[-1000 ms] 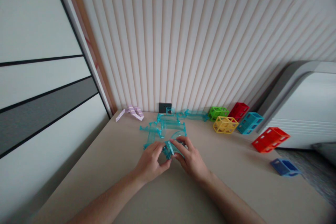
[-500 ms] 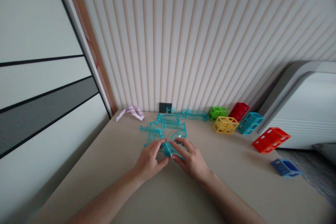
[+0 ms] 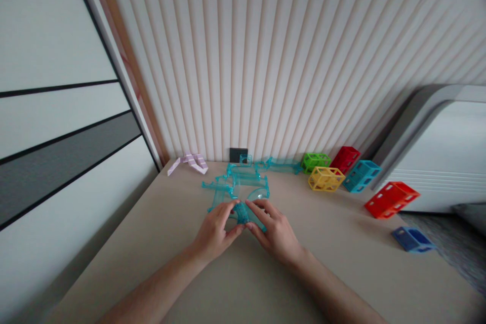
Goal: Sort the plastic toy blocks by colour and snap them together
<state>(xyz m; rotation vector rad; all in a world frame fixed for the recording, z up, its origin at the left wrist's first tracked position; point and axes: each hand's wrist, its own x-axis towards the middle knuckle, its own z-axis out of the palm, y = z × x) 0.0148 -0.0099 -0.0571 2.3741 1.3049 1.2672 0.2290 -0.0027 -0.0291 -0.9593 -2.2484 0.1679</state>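
My left hand point(image 3: 217, 229) and my right hand point(image 3: 276, 228) meet at the middle of the table, both closed on clear teal plastic pieces point(image 3: 242, 213). Thumbs and fingertips grip these from both sides, and the fingers hide part of them. Just beyond my hands lie more clear teal plastic parts point(image 3: 246, 178), several of them flat on the table. A curved teal part point(image 3: 258, 194) is close to my right fingertips.
A striped lilac piece point(image 3: 195, 162) lies at the back left, and a black square point(image 3: 238, 155) stands by the pleated curtain. Green point(image 3: 316, 162), yellow point(image 3: 326, 179), dark red point(image 3: 345, 159), teal point(image 3: 362, 176), red point(image 3: 392, 199) and blue point(image 3: 413, 239) openwork blocks line the right side.
The teal pieces between my hands have turned slightly and now sit closer together. My hands have barely moved.
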